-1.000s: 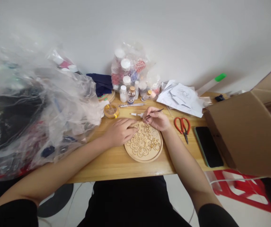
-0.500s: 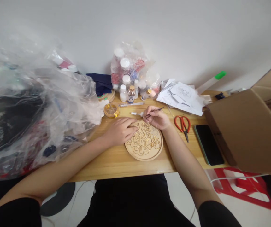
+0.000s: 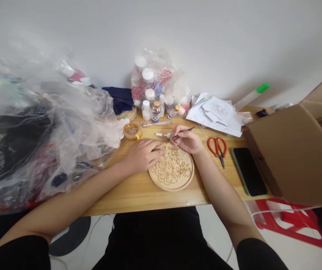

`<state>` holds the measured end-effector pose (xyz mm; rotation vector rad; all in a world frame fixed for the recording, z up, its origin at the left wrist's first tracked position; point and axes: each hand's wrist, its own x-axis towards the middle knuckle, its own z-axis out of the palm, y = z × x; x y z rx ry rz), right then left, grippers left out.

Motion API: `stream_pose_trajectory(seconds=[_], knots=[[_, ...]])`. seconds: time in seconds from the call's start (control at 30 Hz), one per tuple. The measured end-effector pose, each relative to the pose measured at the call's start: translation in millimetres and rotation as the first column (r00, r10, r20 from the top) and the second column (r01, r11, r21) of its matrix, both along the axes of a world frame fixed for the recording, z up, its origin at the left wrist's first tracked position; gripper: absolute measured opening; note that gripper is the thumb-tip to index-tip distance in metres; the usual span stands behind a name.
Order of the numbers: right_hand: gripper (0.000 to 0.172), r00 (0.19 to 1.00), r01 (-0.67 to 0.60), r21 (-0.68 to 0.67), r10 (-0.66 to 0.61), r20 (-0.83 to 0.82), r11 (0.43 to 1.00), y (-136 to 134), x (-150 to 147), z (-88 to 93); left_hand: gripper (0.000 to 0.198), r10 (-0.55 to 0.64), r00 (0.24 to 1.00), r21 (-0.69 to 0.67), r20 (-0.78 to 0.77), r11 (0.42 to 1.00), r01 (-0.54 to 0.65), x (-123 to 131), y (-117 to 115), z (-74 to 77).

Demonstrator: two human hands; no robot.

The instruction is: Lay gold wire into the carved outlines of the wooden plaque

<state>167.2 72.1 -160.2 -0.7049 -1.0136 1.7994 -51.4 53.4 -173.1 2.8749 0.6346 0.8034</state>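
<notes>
Board: pale round wooden board (image 3: 174, 188), flat on the wood-grain counter (image 3: 138, 195), straight in front of the person, I guess so both hands get at it easily.
Gold flower: thin curly gold outlines (image 3: 169, 170), wire-looking, big petals over most of the board.
Left hand: this hand (image 3: 143, 155) is draped over the board's far-left edge, fingers loosely bent, probably to stop it sliding. Can't tell if it's pinching anything.
Right hand: this one (image 3: 187, 140) has a slim dark tool (image 3: 190, 129) pinched pencil-style above the board's far edge, a fine-control grip imo. Tip's too small to make out.
White tube: nozzled tube (image 3: 159, 134) just beyond the board, partly hidden by the right hand, so presumably parked for quick grabbing.
Gold spool: shiny round coil (image 3: 133, 131), beyond and left of the board.
Pliers: right of the board, curvy orange-red handles spread, dark metal nose (image 3: 222, 162) pointing nearer the person.
Sketches: thin rumpled paper sheets (image 3: 218, 112), beyond and right of the board, maybe for reference.
</notes>
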Motion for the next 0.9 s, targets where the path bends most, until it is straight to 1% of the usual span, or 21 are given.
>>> stream_pose_trajectory(seconds=[0.27,0.57,0.9], knots=[[0.011,1.0,-0.012,0.005,0.012,-0.017,1.0,0.1,0.6,-0.7,0.021,0.006,1.0,-0.008,-0.01,1.0,-0.006,-0.2,-0.7,1.4],[0.006,0.998,-0.023,0.009,0.023,-0.054,1.0,0.5,0.4,-0.4,0.022,0.013,1.0,-0.025,-0.015,1.0,-0.014,0.5,-1.6,0.2],[0.004,0.998,-0.03,0.017,0.031,-0.061,0.999,0.6,2.2,-3.2,0.023,0.017,1.0,-0.093,-0.006,0.995,-0.017,-0.2,-1.2,-1.1]])
